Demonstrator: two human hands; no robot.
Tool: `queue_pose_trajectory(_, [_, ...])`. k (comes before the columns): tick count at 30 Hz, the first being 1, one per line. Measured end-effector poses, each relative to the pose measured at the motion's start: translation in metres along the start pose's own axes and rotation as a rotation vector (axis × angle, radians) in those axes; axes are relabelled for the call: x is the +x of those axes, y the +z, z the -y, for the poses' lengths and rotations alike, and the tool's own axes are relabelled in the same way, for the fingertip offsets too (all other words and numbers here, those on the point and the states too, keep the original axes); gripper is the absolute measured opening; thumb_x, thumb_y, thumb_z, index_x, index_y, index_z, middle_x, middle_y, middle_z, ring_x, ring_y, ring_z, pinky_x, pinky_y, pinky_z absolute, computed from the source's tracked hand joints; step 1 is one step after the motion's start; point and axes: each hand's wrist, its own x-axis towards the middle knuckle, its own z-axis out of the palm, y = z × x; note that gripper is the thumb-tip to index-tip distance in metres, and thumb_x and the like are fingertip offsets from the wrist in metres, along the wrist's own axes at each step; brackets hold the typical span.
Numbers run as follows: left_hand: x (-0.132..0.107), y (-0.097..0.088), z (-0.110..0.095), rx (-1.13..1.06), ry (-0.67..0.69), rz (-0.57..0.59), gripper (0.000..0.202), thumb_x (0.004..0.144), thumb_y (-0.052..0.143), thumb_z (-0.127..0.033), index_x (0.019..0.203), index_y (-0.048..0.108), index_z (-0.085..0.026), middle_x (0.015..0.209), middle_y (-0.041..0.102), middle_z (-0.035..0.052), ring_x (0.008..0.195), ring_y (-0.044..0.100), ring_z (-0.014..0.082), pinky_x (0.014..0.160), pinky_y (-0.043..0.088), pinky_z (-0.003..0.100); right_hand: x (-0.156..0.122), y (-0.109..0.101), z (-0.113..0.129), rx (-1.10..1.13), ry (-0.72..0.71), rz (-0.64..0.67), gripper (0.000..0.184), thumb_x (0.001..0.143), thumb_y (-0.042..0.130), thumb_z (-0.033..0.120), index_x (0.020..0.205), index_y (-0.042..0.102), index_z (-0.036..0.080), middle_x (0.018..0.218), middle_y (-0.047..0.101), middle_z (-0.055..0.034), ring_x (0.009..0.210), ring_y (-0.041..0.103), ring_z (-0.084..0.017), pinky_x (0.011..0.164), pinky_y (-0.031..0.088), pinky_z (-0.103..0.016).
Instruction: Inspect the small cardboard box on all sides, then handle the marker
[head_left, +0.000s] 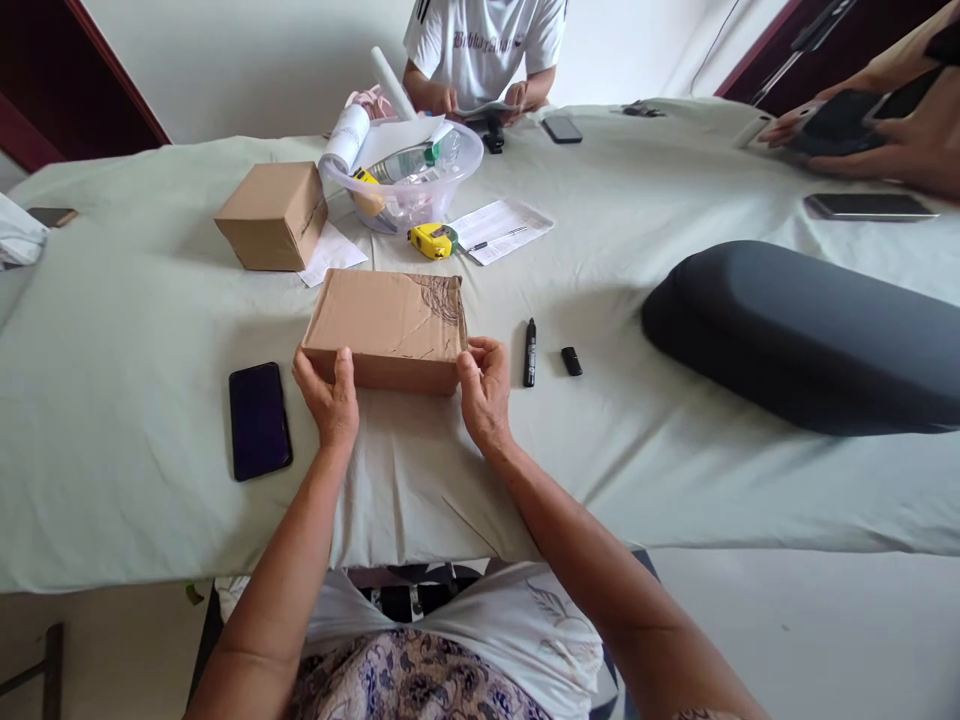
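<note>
While the left hand [328, 402] and right hand [487, 395] grip one closed cardboard box [382, 315] between them by its near corners, its inside hidden, it sits on the cloth-covered table [150, 400]. Beyond it stands a second box [271, 212], beside one translucent basin [470, 165] bearing two white rolls [349, 140], a clear bottle [405, 164] and other items. One uncapped marker [530, 355] and one black cap [571, 361] lie beside the right hand; one phone [259, 420] lies near the left.

Your box [379, 312] is brown, dark curved lines marking one corner; you have a pale green tabletop [142, 380], a black marker [530, 355], a yellow-and-green tape measure [432, 241] and a pale lilac basin [466, 160].
</note>
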Motion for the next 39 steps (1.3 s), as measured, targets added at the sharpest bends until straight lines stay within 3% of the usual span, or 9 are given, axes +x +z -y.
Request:
queue_pose_trajectory(4, [0.009, -0.005, 0.001, 0.101, 0.041, -0.043, 0.077, 0.089, 0.057, -0.064, 0.148, 0.043, -0.017, 0.138, 0.051, 0.0204, 0.133, 0.05, 0.0313, 0.116, 0.038, 0.048, -0.007, -0.001, 0.0, -0.067, -0.147, 0.162, 0.06, 0.089, 0.057, 0.062, 0.136, 0.05, 0.025, 0.094, 0.065, -0.0046, 0.083, 0.063, -0.02, 0.076, 0.054, -0.038])
queue_pose_trajectory(11, [-0.013, 0.002, -0.007, 0.063, 0.172, 0.214, 0.068, 0.096, 0.045, -0.065, 0.146, 0.051, -0.02, 0.163, 0.028, 0.018, 0.155, 0.023, 0.033, 0.125, 0.024, 0.05, -0.022, 0.004, 0.005, -0.16, -0.387, 0.163, 0.036, 0.096, 0.056, 0.051, 0.117, 0.06, 0.023, 0.073, 0.065, -0.0001, 0.066, 0.063, -0.017, 0.067, 0.056, -0.034])
queue_pose_trajectory(15, [-0.03, 0.006, -0.009, -0.028, 0.274, 0.418, 0.058, 0.102, 0.034, -0.059, 0.143, 0.054, -0.023, 0.164, 0.032, 0.0136, 0.155, 0.029, 0.0256, 0.125, 0.027, 0.043, -0.03, 0.009, 0.007, -0.137, -0.484, 0.168, 0.025, 0.098, 0.056, 0.044, 0.111, 0.059, 0.023, 0.075, 0.071, -0.0006, 0.063, 0.066, -0.015, 0.063, 0.057, -0.029])
queue_pose_trajectory(17, [-0.034, 0.005, -0.01, -0.051, 0.319, 0.454, 0.057, 0.103, 0.032, -0.057, 0.143, 0.054, -0.023, 0.162, 0.035, 0.0138, 0.153, 0.033, 0.0241, 0.124, 0.029, 0.042, -0.031, 0.01, 0.009, -0.106, -0.504, 0.163, 0.02, 0.099, 0.057, 0.041, 0.108, 0.06, 0.023, 0.075, 0.072, 0.0, 0.061, 0.066, -0.013, 0.061, 0.055, -0.026])
queue_pose_trajectory(23, [-0.033, 0.001, -0.012, -0.011, 0.432, 0.467, 0.063, 0.098, 0.038, -0.066, 0.138, 0.055, -0.02, 0.159, 0.035, 0.0193, 0.15, 0.037, 0.0298, 0.121, 0.034, 0.048, -0.027, 0.009, 0.013, -0.064, -0.327, 0.148, 0.024, 0.092, 0.066, 0.047, 0.093, 0.065, 0.023, 0.07, 0.071, 0.0021, 0.052, 0.061, -0.009, 0.053, 0.049, -0.021])
queue_pose_trajectory(28, [-0.03, 0.003, -0.012, 0.037, 0.496, 0.45, 0.065, 0.092, 0.052, -0.068, 0.135, 0.054, -0.019, 0.154, 0.04, 0.0214, 0.146, 0.042, 0.0328, 0.117, 0.04, 0.05, -0.021, 0.005, 0.015, -0.04, -0.189, 0.159, 0.029, 0.089, 0.068, 0.05, 0.101, 0.068, 0.024, 0.06, 0.065, 0.0057, 0.049, 0.056, -0.009, 0.052, 0.048, -0.022])
queue_pose_trajectory(32, [-0.028, 0.004, -0.01, 0.062, 0.498, 0.437, 0.058, 0.093, 0.054, -0.062, 0.134, 0.055, -0.021, 0.153, 0.042, 0.0194, 0.145, 0.043, 0.032, 0.116, 0.04, 0.049, -0.008, -0.005, 0.011, -0.107, -0.104, 0.056, 0.048, 0.084, 0.073, 0.054, 0.12, 0.063, 0.024, 0.054, 0.055, 0.0099, 0.046, 0.049, -0.01, 0.053, 0.046, -0.024])
queue_pose_trajectory(39, [-0.027, 0.0, -0.008, 0.027, 0.515, 0.438, 0.054, 0.098, 0.05, -0.057, 0.138, 0.054, -0.022, 0.156, 0.041, 0.019, 0.147, 0.041, 0.0296, 0.118, 0.039, 0.048, 0.017, -0.024, -0.001, -0.205, -0.055, -0.138, 0.046, 0.083, 0.07, 0.059, 0.111, 0.065, 0.023, 0.053, 0.044, 0.0111, 0.049, 0.043, -0.01, 0.057, 0.041, -0.025])
